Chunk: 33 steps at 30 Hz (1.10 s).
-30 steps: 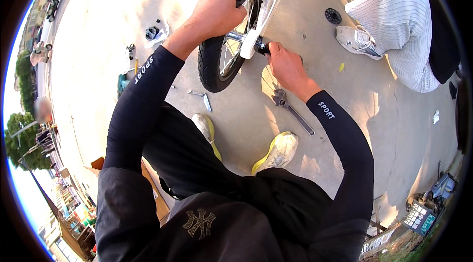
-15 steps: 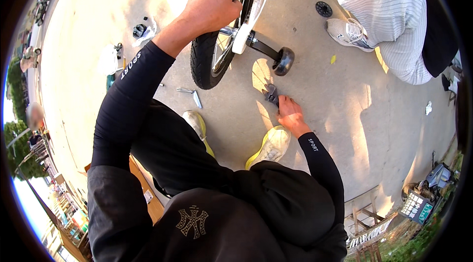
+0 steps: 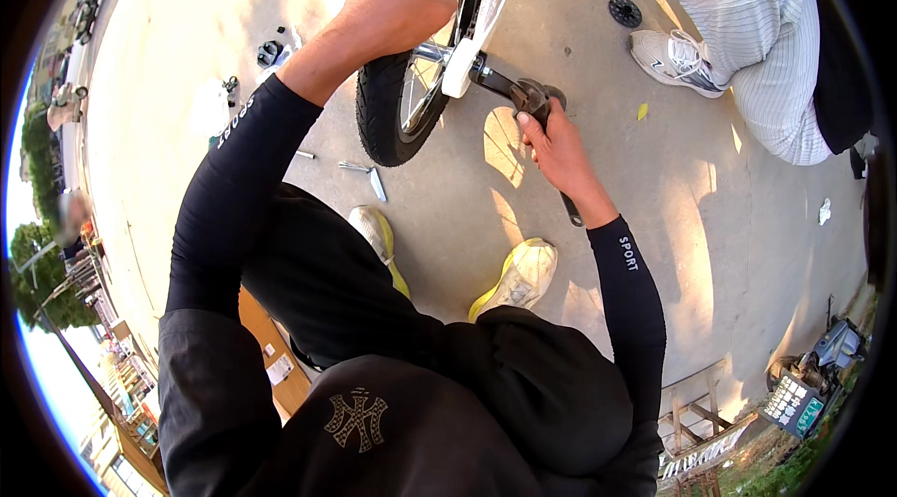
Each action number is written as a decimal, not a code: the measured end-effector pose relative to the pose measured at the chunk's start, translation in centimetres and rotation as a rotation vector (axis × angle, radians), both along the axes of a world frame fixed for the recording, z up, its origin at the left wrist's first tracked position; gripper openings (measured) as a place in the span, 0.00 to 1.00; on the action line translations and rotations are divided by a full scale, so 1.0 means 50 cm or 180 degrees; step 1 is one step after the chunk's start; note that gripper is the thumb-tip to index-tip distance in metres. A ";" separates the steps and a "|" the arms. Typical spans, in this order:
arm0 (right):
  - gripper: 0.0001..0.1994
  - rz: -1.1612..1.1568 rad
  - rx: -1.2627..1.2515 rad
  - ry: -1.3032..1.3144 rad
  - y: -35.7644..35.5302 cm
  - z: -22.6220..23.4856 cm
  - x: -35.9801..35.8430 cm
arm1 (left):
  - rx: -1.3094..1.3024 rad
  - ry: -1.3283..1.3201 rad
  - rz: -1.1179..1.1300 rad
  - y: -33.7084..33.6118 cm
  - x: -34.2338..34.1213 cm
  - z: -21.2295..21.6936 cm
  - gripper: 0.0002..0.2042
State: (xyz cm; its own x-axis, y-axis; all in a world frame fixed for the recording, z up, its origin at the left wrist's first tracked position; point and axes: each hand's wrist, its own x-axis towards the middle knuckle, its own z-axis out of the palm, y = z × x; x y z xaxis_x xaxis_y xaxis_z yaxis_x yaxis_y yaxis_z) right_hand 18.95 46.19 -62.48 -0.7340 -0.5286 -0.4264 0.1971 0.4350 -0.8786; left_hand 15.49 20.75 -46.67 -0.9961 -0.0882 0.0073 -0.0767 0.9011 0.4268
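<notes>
- And up it comes: the adjustable wrench point(image 3: 531, 99), on the ground a half-second ago, is off the concrete point(image 3: 598, 245) now, lifted by the right hand point(image 3: 565, 156).
- That puts its head level with the black stabiliser arm point(image 3: 495, 80), right over by the small stabiliser wheel, which is mostly hidden behind tool and hand. My reading: the tool is now within reach of the fittings there, though I can't tell whether metal touches metal, and no nut is clearly gripped.
- Right hand: fingers curled firmly round the shank just below the head, thumb lying alongside; the tail of the handle pokes out beneath the palm.
- Left hand point(image 3: 397, 7): much as it was, wrapped over the upper part of the tyre point(image 3: 378, 119), fingertips running to the top edge of the view.
- Now the wrench's line: long axis slanting, head away from the person and a little leftward, handle end back toward them and rightward. Which way its mouth faces, too dark to call.
- Bicycle wheel leaning too, its length running from lower left to upper right, beside the white fork point(image 3: 460, 72).
</notes>
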 end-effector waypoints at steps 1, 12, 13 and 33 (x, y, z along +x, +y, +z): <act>0.16 0.0025 0.0092 0.0184 -0.006 -0.019 -0.011 | 0.0027 0.0070 -0.0013 -0.001 0.001 -0.006 0.30; 0.10 0.0262 -0.0289 -0.0028 -0.039 -0.029 -0.016 | 0.0025 -0.0017 -0.0007 0.005 0.007 0.006 0.31; 0.10 0.0308 -0.0155 0.0239 -0.039 -0.037 -0.015 | 0.0025 -0.0058 0.0010 0.003 0.005 0.006 0.31; 0.20 0.0402 0.0627 0.1459 -0.064 -0.031 -0.033 | 0.0014 -0.0204 0.0271 0.021 -0.003 0.011 0.28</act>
State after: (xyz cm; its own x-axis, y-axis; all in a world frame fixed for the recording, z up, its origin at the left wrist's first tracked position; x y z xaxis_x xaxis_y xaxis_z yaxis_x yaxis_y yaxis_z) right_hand 17.32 42.99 -64.01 -0.8045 -0.5672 -0.1763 -0.2538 0.5966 -0.7614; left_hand 15.32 21.81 -46.12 -0.9834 -0.1726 -0.0567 -0.1802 0.8882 0.4225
